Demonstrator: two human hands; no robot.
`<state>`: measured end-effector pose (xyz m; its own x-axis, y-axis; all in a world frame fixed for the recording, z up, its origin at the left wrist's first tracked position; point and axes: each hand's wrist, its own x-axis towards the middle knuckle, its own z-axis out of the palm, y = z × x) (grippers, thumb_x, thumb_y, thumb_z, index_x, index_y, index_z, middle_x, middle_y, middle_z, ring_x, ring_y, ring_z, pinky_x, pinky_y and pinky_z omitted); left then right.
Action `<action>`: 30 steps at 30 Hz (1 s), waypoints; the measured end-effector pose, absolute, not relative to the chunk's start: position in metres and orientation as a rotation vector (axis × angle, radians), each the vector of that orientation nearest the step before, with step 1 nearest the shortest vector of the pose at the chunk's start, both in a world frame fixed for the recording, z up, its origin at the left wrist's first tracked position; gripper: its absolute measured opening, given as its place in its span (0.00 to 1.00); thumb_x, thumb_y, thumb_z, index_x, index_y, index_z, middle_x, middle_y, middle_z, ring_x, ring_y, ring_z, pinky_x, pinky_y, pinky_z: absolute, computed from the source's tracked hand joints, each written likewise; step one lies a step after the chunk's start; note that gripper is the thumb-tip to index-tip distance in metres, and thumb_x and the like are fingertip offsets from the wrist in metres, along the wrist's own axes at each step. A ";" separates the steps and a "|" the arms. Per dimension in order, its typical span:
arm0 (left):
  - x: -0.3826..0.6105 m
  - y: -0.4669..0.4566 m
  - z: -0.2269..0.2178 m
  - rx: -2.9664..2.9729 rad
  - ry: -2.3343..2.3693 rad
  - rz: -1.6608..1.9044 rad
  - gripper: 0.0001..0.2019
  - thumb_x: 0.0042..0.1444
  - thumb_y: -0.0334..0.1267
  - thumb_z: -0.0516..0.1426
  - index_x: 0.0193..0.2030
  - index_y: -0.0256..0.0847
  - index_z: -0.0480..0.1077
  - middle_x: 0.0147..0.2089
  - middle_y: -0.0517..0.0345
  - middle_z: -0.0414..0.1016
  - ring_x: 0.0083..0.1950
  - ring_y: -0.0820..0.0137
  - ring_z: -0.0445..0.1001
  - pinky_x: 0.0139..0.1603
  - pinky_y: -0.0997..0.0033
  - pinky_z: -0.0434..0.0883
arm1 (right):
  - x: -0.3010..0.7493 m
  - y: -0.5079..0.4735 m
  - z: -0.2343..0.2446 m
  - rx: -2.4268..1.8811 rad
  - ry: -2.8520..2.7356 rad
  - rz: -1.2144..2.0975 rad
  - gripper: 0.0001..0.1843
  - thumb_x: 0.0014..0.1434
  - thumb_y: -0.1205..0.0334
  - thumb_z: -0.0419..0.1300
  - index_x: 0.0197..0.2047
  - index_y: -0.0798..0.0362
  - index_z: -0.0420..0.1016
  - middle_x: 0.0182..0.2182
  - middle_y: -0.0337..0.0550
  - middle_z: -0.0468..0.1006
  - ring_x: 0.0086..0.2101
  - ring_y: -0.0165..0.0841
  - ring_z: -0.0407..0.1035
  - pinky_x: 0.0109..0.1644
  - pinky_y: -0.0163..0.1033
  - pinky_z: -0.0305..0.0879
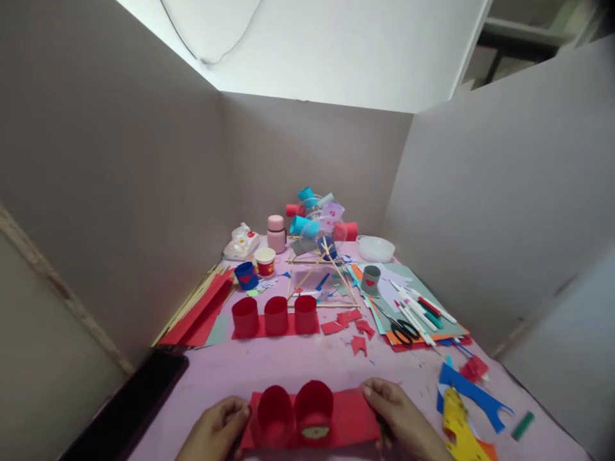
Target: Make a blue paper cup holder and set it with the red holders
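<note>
Between my two hands is a red paper strip [356,416] with two red paper cups [275,419] standing on its left and middle parts. My left hand [218,428] grips the strip's left end, fingers closed. The right end is pinched by my right hand [401,413], thumb on top. A small pale yellowish patch [315,433] shows low on the second cup. Farther back, three more red paper cups [276,316] stand in a row on another red strip [259,333]. Red paper scraps [359,346] lie to the right of that row.
Black-handled scissors [404,331] and several markers [423,310] rest on coloured paper at right. A yellow glue gun [459,426] lies near my right hand. A stick frame [327,275] stands mid-table. At left are a black phone-like slab [129,403] and red sheets [199,314].
</note>
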<state>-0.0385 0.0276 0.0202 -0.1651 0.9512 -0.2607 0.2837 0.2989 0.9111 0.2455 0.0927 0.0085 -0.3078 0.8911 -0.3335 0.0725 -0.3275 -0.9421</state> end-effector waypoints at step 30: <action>-0.105 0.083 0.027 1.431 2.195 0.806 0.14 0.59 0.38 0.47 0.44 0.37 0.71 0.41 0.48 0.80 0.41 0.59 0.78 0.45 0.59 0.70 | 0.169 0.163 0.001 -1.337 -1.639 0.980 0.14 0.51 0.57 0.51 0.37 0.55 0.73 0.24 0.43 0.76 0.27 0.39 0.72 0.32 0.40 0.66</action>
<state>-0.1051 0.0828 0.0271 -0.3977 0.9174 -0.0174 0.6884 0.3108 0.6554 0.1690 0.1628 0.0013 -0.1332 0.9858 0.1023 0.3762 0.1458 -0.9150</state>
